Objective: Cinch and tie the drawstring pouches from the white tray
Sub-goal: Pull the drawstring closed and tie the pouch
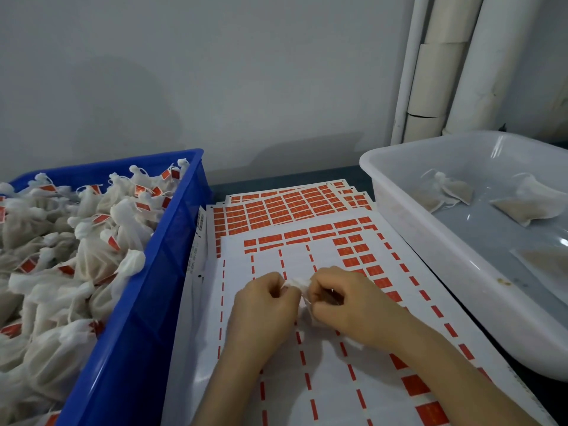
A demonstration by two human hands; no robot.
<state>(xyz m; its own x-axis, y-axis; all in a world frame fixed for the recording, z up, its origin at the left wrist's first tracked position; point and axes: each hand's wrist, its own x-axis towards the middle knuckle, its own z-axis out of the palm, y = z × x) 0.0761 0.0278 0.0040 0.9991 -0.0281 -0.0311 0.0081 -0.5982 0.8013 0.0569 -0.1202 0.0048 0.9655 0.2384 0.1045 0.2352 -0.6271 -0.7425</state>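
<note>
While both sets of fingers curl tight, the left hand (264,298) and right hand (344,302) pinch a white pouch (296,284) at lower centre. The white tray (430,241) sits at right.

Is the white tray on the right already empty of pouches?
No, a few pouches lie inside the white tray.

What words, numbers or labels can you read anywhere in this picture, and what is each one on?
No text can be read as it stands.
Red rectangular stickers on the white backing sheets: pale print, too blurred.
Black barcode-like print on the sheets' left edge: too small.
Red tags on the tied white fabric pouches in the blue plastic crate: too blurred.
White plastic tray: no print visible.
</note>
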